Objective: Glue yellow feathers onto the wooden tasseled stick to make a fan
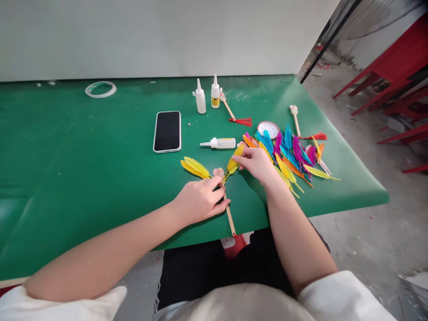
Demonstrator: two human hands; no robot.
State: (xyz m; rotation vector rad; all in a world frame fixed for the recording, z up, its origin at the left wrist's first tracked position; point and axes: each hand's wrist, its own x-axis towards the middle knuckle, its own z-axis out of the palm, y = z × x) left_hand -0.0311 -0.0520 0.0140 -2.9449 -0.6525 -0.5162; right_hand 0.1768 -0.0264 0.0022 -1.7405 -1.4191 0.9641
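My left hand is closed around the upper part of a thin wooden stick, which lies near the table's front edge. At the stick's top is a small pinkish ornament. A pair of yellow feathers spreads out to its left, their quill ends partly behind my fingers. Between thumb and fingers, my right hand pinches a yellow feather on the ornament's right, its quill slanting down toward the stick. Whether that quill touches the stick I cannot tell.
Loose coloured feathers lie right of my right hand, beside a round dish. Glue bottles stand behind, and another glue bottle lies flat. Also on the green table are a phone, a tape roll and two tasselled sticks.
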